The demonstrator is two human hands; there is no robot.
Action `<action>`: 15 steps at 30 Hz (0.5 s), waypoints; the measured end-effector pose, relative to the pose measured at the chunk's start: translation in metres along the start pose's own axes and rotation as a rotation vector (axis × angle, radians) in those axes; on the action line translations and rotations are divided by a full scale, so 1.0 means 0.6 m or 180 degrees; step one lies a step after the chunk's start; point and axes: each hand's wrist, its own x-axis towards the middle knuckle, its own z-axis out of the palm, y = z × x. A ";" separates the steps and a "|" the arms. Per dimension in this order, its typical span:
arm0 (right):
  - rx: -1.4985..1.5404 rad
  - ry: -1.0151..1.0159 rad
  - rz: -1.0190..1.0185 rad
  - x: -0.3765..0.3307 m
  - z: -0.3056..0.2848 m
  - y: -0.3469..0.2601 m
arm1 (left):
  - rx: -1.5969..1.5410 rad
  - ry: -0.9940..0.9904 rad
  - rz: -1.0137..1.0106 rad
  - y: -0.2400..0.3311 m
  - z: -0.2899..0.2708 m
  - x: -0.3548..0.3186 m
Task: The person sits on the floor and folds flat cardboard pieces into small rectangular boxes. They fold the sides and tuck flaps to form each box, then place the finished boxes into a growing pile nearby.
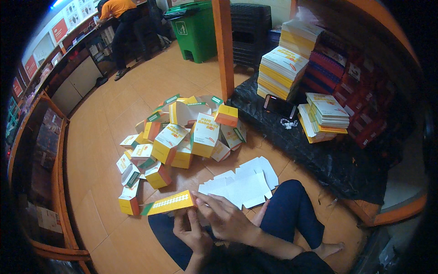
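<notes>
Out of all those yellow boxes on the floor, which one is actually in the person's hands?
The flattened yellow carton, held between both hands at the lap; the others lie heaped on the floor beyond.

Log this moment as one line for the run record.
left hand: under carton flat | right hand: pinching flat's end | white flats: on floor ahead | folded boxes: piled beyond | person standing at far shelves

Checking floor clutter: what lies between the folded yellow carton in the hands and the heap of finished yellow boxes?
Head view: bare orange floor tile between carton and heap.
</notes>
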 end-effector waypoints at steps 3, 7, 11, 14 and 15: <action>0.0580 -0.0346 0.0679 -0.005 -0.026 0.007 | 0.1061 -0.0741 0.1088 0.000 -0.014 0.009; 0.1204 0.0319 0.1133 0.003 -0.049 0.004 | 0.2105 -0.1734 0.1848 -0.002 -0.030 0.042; 0.0916 0.0744 0.1415 0.009 -0.043 -0.011 | 0.1991 -0.0950 0.2229 -0.012 -0.028 0.050; 0.0260 0.1036 0.0649 0.012 -0.038 -0.004 | 0.1160 -0.0353 0.1563 -0.029 -0.034 0.040; 0.0152 0.0925 0.0492 0.011 -0.039 -0.001 | 0.0528 -0.0119 0.0804 -0.038 -0.037 0.032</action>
